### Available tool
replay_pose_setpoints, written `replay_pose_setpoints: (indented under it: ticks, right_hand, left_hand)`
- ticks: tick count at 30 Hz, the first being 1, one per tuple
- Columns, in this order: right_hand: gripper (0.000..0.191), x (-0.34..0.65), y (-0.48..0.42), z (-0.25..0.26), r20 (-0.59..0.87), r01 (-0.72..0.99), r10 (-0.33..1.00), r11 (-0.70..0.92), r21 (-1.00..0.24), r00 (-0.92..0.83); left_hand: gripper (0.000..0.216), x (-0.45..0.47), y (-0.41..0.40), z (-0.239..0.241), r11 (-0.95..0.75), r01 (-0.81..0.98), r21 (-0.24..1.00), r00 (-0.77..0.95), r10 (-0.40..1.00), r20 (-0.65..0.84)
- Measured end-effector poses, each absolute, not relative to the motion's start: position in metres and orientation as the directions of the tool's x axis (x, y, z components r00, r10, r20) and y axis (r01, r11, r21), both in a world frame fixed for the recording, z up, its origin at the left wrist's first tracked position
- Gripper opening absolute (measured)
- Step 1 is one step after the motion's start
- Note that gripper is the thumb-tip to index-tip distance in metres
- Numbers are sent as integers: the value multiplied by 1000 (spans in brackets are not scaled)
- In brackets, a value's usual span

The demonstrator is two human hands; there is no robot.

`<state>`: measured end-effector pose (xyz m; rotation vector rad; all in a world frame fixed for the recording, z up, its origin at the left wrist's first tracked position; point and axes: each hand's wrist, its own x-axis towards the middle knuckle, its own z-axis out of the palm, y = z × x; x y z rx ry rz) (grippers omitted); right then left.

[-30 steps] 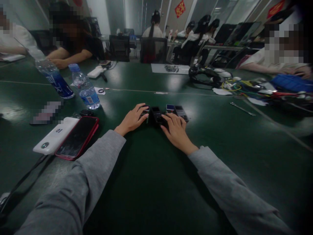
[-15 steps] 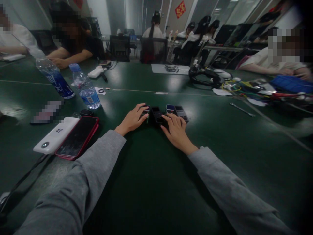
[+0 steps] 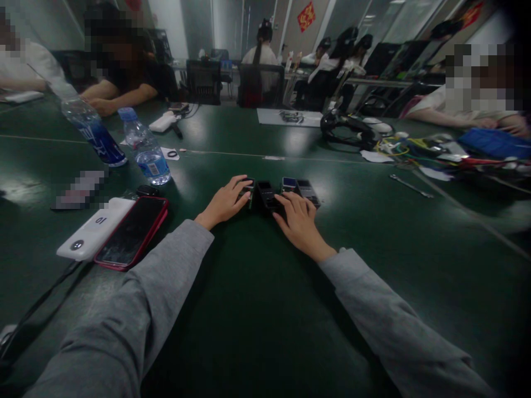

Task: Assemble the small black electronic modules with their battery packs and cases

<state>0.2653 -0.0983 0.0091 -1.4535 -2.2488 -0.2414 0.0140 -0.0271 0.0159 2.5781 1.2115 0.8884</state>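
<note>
The left hand (image 3: 226, 200) curves over a small device (image 3: 245, 189). The right hand (image 3: 299, 220), moderately spread, overlaps a black device (image 3: 264, 190). Grip closure cannot be determined.

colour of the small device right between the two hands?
The small device is black, seen in the head view.

On my remote view the counter (image 3: 257, 287) is dark green and glossy, and I see small gadgets (image 3: 264, 190) lying side by side on it at 12 o'clock. Between 10 and 11 o'clock, a phone (image 3: 131, 232) in a red case lies just beside a white power bank (image 3: 98, 228). A blue-capped bottle (image 3: 153, 165) stands at 11. Toward 1 to 2 o'clock, I make out a wrench (image 3: 410, 186), with tangled cables (image 3: 399, 146) beyond.
</note>
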Motion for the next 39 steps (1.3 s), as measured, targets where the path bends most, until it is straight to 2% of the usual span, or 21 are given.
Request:
replay_pose_setpoints:
  ticks: [39]
  right_hand:
    - [46, 266, -98, 10, 441, 903, 829, 420, -88, -343]
  left_hand:
    - [49, 14, -26, 14, -654, 653, 383, 486, 749, 450]
